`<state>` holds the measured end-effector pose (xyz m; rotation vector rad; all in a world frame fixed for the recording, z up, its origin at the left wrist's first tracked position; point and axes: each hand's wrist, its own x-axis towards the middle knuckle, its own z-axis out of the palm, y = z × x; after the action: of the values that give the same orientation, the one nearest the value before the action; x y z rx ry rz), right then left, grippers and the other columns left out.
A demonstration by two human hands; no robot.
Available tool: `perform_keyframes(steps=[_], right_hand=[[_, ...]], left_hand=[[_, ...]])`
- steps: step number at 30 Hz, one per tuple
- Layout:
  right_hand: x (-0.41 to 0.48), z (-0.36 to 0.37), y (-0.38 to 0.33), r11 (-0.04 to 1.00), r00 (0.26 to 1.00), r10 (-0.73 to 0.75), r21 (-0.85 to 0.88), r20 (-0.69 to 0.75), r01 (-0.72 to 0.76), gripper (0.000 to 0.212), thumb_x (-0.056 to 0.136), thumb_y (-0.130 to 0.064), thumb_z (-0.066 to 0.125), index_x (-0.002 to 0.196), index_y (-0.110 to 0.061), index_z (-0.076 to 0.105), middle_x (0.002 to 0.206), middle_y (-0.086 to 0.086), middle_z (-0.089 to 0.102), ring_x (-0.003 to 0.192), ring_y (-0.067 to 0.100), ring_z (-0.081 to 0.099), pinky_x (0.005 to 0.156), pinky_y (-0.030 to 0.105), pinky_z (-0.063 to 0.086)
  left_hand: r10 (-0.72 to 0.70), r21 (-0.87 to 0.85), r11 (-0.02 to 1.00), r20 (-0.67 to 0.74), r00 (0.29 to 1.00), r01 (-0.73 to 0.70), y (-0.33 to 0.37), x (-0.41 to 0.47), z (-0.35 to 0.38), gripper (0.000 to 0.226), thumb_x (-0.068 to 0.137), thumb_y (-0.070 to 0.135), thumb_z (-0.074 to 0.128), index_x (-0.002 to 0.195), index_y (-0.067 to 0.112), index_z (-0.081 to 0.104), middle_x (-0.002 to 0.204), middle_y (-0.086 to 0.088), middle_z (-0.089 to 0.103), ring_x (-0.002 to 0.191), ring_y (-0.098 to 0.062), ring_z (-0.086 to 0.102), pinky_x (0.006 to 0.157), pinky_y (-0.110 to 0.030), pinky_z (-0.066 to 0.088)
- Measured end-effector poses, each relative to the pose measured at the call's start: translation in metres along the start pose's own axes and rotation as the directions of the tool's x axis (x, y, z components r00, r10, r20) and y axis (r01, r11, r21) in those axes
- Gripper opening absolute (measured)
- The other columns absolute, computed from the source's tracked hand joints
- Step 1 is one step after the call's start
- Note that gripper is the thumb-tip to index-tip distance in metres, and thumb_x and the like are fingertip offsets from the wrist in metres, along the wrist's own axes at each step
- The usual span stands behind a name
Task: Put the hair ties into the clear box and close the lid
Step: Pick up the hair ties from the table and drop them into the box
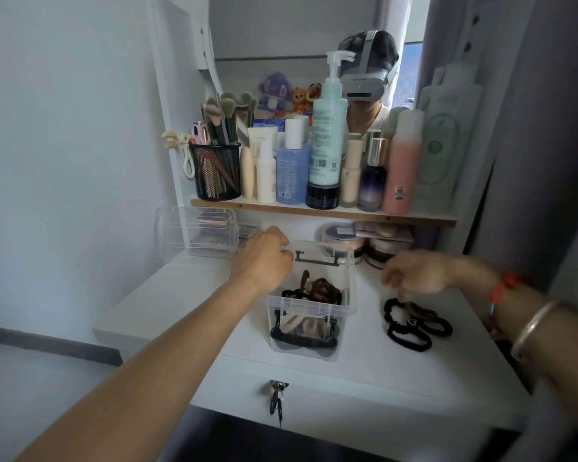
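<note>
The left hand (267,255) is curled shut on the top edge of the lid (324,261), which stands up at the back of the clear box (309,315). The right hand (414,273) hangs half open, fingers loosely curled, just above the black hair ties (414,323) lying on the white desk (364,365). It holds nothing. More hair ties sit inside the box. Round jars (342,238) crowd behind the box under the shelf (321,213). The desk is bare near its front edge.
</note>
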<state>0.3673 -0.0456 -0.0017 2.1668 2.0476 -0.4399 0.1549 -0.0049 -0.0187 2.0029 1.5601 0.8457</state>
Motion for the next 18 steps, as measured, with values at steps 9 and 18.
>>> perform_keyframes(steps=[9, 18], right_hand=[[0.015, 0.018, 0.021, 0.960, 0.910, 0.009, 0.258, -0.414, 0.108, 0.018, 0.079, -0.005, 0.061, 0.095, -0.007, 0.069, 0.085, 0.001, 0.062, 0.081, 0.011, 0.054, 0.062, 0.017, 0.039], [0.004, -0.006, 0.018, 0.617, 0.887, 0.183, 0.752, -0.424, 0.232, 0.020, 0.082, 0.000, 0.060, 0.068, -0.014, 0.053, 0.062, 0.005, 0.055, 0.023, -0.001, 0.049, 0.029, 0.006, 0.039]], left_hand=[[0.009, 0.004, 1.000, 0.014, 1.000, -0.009, 0.012, 0.001, 0.011, 0.031, 0.089, 0.012, 0.045, 0.120, 0.009, 0.050, 0.131, -0.014, 0.049, 0.113, -0.032, 0.052, 0.092, -0.047, 0.052], [0.016, 0.004, 1.000, 0.019, 1.000, -0.016, 0.012, -0.001, 0.010, 0.030, 0.090, 0.012, 0.045, 0.119, 0.009, 0.050, 0.130, -0.014, 0.050, 0.111, -0.034, 0.054, 0.093, -0.047, 0.051]])
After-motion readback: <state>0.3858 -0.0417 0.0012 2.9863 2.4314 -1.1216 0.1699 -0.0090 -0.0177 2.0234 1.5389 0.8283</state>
